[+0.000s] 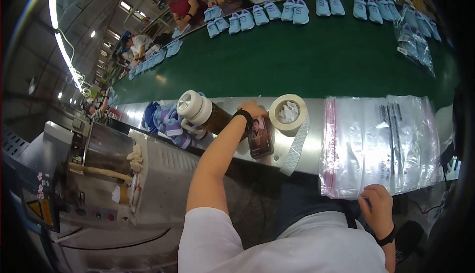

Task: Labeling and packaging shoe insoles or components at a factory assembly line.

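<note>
My left hand reaches over the metal ledge, at the far end of a phone with a lit screen. Its fingers point to the right, and their tips are too small and blurred to make out. Close to that wrist, a large tea-coloured bottle with a white lid and handle leans. Right of the phone is a roll of white label tape, its loose strip hanging over the near edge. My right hand is curled at the near edge of a stack of clear plastic bags, thumb and finger closed on the edge.
Beyond the ledge runs a green conveyor belt with pairs of light blue shoes along its far side. Bagged shoes lie at the right. Purple-blue shoes sit left of the bottle. A metal machine stands left; co-workers sit across.
</note>
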Demonstrator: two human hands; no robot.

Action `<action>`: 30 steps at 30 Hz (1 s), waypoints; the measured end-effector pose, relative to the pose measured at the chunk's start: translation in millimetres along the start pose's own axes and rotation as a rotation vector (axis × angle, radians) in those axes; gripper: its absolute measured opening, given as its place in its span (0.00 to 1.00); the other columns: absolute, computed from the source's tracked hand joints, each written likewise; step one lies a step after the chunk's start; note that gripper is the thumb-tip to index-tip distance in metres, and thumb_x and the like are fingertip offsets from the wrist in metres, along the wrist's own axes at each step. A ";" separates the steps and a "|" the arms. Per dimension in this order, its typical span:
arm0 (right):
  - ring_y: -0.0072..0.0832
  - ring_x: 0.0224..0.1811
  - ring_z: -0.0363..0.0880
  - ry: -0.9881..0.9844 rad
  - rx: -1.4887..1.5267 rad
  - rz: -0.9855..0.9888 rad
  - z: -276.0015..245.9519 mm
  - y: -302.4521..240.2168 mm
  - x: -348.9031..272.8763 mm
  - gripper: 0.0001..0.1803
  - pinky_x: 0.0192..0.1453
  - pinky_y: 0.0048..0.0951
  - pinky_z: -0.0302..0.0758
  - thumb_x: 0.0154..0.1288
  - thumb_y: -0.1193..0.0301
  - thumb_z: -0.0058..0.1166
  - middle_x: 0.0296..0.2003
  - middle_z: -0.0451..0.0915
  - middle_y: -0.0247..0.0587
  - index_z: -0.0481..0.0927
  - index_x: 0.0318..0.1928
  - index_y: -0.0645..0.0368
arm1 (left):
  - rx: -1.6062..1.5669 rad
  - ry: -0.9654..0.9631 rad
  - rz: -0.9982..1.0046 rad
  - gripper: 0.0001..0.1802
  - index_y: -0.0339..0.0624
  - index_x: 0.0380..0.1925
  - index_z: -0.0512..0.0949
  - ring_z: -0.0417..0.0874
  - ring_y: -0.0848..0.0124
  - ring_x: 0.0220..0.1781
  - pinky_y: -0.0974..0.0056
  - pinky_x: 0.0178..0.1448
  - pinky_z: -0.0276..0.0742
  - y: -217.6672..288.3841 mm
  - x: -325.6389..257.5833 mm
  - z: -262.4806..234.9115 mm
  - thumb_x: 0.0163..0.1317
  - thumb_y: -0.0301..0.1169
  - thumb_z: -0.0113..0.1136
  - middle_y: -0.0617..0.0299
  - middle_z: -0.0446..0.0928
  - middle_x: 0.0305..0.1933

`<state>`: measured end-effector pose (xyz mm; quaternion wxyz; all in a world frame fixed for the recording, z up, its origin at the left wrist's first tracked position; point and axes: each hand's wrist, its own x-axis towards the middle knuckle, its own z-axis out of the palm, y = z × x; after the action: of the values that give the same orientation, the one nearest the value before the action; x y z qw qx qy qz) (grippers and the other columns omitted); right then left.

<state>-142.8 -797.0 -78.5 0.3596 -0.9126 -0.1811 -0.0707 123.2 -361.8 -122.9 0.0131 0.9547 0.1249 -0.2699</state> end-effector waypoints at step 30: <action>0.42 0.36 0.76 -0.024 -0.029 0.021 4.2 -4.6 -3.4 0.10 0.38 0.37 0.73 0.44 0.77 0.61 0.34 0.76 0.44 0.77 0.30 0.60 | -0.126 0.043 0.002 0.25 0.49 0.40 0.83 0.76 0.55 0.55 0.51 0.58 0.69 -5.4 9.3 10.8 0.38 0.46 0.64 0.56 0.77 0.52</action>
<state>-147.6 -792.0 -79.6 0.3446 -0.9205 -0.1748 -0.0585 124.0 -355.4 -136.7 0.0708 0.9577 0.1410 -0.2408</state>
